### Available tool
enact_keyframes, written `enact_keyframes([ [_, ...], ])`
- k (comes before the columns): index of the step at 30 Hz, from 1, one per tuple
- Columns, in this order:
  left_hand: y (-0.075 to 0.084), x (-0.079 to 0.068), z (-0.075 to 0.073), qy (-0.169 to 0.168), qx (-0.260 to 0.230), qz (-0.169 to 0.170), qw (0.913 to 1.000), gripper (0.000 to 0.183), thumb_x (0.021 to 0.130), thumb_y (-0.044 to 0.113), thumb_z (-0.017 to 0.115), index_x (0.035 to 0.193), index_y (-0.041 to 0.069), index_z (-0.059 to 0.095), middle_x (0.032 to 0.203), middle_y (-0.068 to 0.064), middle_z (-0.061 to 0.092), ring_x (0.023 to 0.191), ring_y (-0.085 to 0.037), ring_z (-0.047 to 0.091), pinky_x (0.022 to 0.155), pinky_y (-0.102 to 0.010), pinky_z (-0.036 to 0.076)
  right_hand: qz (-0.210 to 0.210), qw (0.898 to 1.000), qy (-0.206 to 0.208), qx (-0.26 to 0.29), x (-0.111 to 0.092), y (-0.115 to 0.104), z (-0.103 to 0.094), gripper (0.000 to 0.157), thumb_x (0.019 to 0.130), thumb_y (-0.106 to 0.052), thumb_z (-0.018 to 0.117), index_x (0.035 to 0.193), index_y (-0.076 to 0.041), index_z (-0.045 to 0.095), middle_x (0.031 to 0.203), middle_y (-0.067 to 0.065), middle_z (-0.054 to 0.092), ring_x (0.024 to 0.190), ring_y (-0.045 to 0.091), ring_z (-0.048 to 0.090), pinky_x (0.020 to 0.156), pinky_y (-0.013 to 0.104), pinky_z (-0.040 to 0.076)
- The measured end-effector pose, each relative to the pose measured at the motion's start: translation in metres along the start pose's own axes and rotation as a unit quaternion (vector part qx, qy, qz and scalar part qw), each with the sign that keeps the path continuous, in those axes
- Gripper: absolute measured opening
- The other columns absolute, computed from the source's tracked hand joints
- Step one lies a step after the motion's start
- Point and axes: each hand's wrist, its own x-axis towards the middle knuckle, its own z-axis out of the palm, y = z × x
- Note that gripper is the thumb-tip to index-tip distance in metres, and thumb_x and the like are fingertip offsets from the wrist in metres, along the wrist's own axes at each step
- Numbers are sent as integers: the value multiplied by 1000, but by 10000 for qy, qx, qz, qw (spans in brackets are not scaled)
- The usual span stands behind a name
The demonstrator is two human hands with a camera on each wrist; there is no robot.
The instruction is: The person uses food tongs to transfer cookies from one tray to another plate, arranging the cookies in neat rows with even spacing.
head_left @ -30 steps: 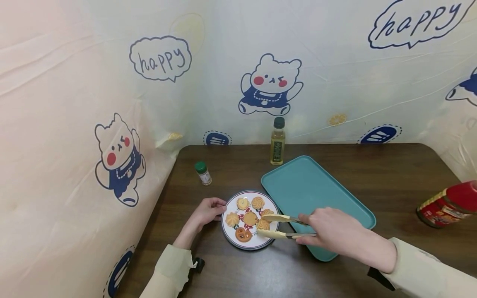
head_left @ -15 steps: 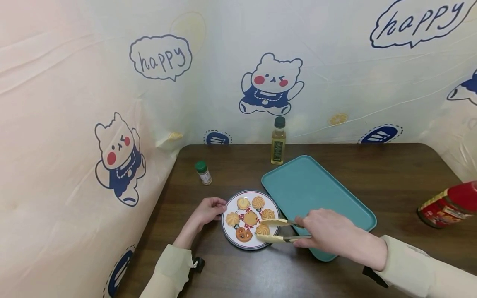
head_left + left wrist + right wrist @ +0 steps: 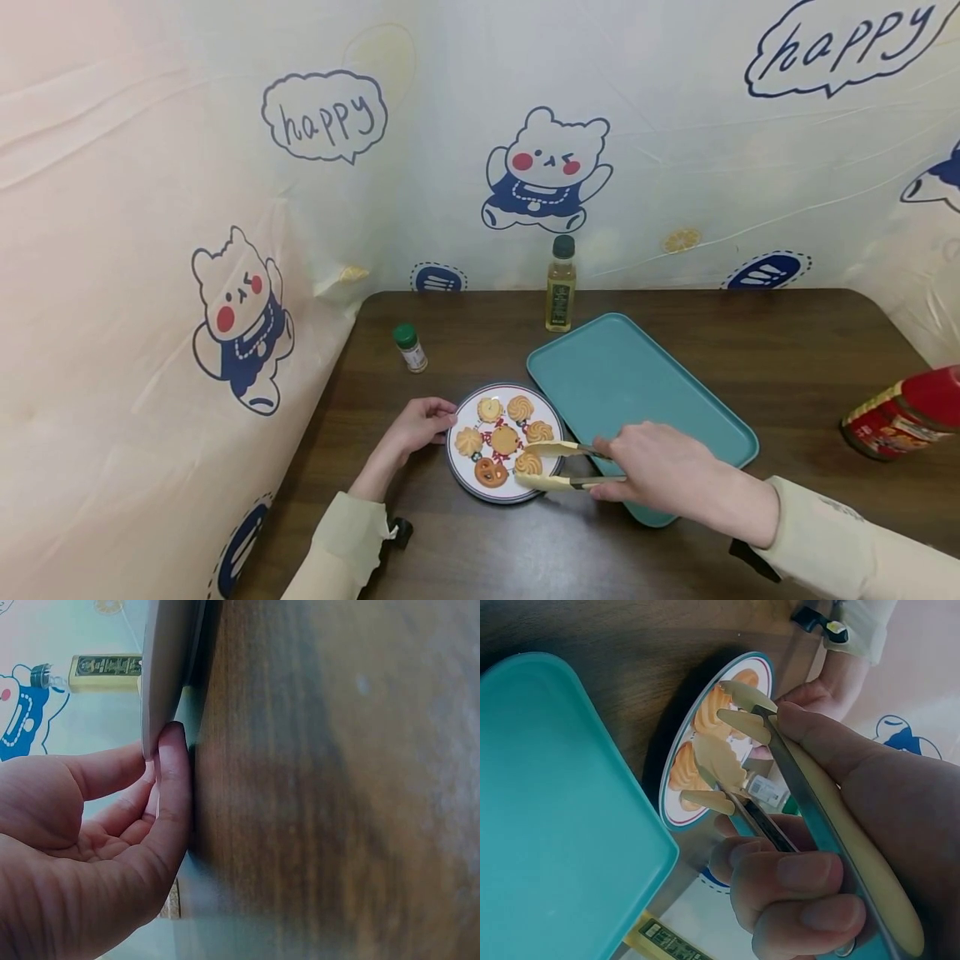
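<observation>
A white plate with a dark rim bears several cookies, among them a pretzel-shaped one and a swirled one. My left hand pinches the plate's left edge; in the left wrist view the thumb lies above the rim and a finger beneath it. With my right hand I grip a pair of tongs with cream-coloured tips. The tongs' tips are spread on either side of the swirled cookie at the plate's lower right. Whether they touch it I cannot tell.
Right of the plate lies a teal tray, partly under my right hand. An oil bottle stands behind it. A green-capped shaker is at the back left, and a red-lidded jar at the far right.
The tongs and my right hand have shifted slightly left and down, so the tips now straddle the lower right swirled cookie. My left hand stays on the plate's edge.
</observation>
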Motion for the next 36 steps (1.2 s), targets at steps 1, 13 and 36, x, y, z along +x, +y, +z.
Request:
enact_keyframes([
  [1,0,0,0,4,1,-2,10000,21,98,9,64,116,-1,66,100,-11,65,84,-21,62,75,-34,58,7,10000,8,-5,0,0,0,35,81,-48,79,93,-16,69,60,-9,48,51,8,43,45,28,39],
  [13,1,0,-1,4,25,-8,10000,21,98,9,63,116,-1,66,101,-12,64,85,-21,62,75,-33,58,-43,9998,168,-78,-1,1,2,38,80,-50,79,95,-16,69,62,-7,55,52,8,48,47,30,44],
  [36,3,-3,0,64,95,-62,9999,22,98,10,64,117,0,66,101,-11,65,85,-21,62,76,-34,58,835,9903,1005,468,-17,47,-34,73,83,-57,74,132,-4,63,64,-3,55,50,9,43,41,27,35],
])
